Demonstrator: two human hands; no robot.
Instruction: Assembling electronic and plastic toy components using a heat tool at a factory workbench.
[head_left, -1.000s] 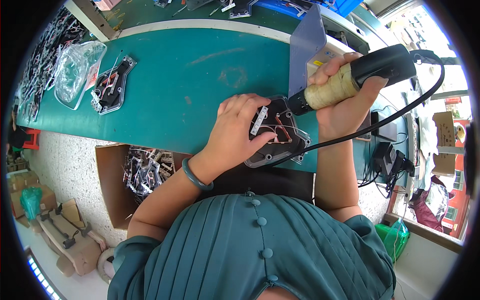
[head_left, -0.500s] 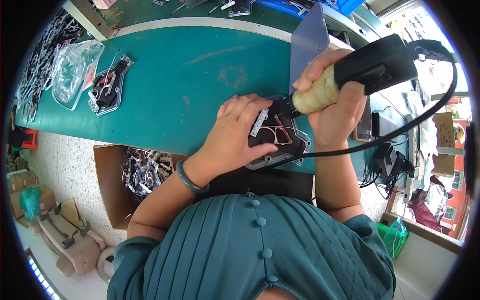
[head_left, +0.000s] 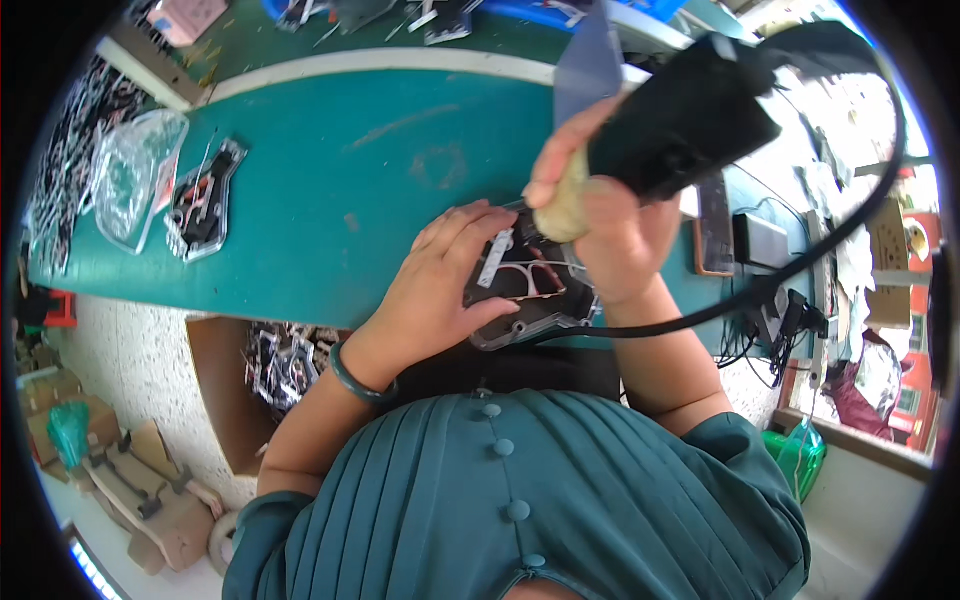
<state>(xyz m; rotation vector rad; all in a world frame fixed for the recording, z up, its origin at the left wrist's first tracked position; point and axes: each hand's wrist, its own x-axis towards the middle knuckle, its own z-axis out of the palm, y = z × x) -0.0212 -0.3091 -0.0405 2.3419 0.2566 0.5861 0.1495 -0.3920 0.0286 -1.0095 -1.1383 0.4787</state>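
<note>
My right hand [head_left: 625,240] is wrapped round a corded power tool [head_left: 680,120] with a boxy black body and a cream-coloured neck. The tool's tip points down at the upper part of a dark casing [head_left: 548,308] with a clear rim; my fingers and the neck hide whether it touches. Inside the casing lie a pale strip [head_left: 494,258], thin curved white pieces and a reddish-brown one. My left hand [head_left: 425,280] grips the casing's left side, fingers at the top and thumb at the lower edge. The tool's black cable [head_left: 735,298] loops past my right forearm.
A similar casing [head_left: 205,205] lies at the left of the green table [head_left: 300,190], beside a clear plastic tray [head_left: 140,190]. Below stands a cardboard box [head_left: 225,390] of metal-looking parts. A grey panel [head_left: 585,70] rises behind the tool. Adapters [head_left: 760,240] and wires lie at right.
The whole view has shifted a little. The tool has tilted more upright, its neck lower over the casing and its tip now out of sight. My left hand keeps its place on the casing.
</note>
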